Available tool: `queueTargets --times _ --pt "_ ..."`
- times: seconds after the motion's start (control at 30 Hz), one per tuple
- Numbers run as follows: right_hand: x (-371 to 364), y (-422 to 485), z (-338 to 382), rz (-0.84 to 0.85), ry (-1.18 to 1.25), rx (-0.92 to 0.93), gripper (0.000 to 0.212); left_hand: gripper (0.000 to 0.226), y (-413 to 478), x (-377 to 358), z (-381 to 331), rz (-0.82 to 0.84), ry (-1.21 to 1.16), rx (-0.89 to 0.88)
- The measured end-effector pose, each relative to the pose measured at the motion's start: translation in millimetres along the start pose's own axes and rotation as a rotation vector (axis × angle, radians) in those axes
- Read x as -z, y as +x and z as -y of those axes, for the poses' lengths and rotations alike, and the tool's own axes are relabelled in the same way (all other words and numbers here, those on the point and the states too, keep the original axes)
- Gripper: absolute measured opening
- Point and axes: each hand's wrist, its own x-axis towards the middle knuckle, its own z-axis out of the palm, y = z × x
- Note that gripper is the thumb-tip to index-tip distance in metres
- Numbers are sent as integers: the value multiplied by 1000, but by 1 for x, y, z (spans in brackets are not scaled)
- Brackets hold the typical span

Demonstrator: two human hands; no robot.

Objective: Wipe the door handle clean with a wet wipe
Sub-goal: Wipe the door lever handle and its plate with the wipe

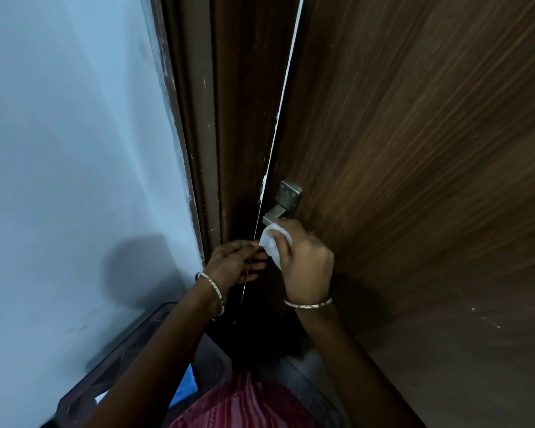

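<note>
A silver lever door handle [275, 213] with its backplate [288, 194] sits on the brown wooden door [414, 149], close to the door's edge. My right hand [306, 264] is closed around a white wet wipe [274, 242] and presses it against the lever's lower part, hiding most of the lever. My left hand [237, 262] is at the door's edge just below the handle, fingers curled against the edge and touching the wipe's corner. Both wrists wear thin bangles.
The dark brown door frame [217, 118] stands left of a narrow bright gap along the door's edge. A pale blue wall [74, 149] fills the left side. A dark piece of furniture [121, 366] with blue items stands low at the left.
</note>
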Motion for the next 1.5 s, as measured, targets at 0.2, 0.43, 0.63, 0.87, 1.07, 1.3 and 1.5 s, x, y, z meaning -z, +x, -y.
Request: queueTargets --times 0.2,0.43,0.63,0.87,1.07,1.3,1.5 --pt "21 -35 -35 -75 268 -107 23 17 -2 -2 -1 50 29 -9" --pt "3 -8 2 20 130 -85 20 13 -9 -8 0 37 -44 9" --pt "4 -7 -2 53 58 -2 23 14 -14 -4 4 20 -29 -2" --pt "30 -28 -28 -29 182 -103 18 16 -17 -3 1 15 3 -8" --pt "12 9 11 169 60 -249 23 13 -23 -11 2 20 -14 11" --pt "26 5 -11 238 274 -425 19 14 -26 -11 3 26 -20 1" --pt "36 -5 -29 243 964 -965 7 19 -22 -11 1 20 -4 -2"
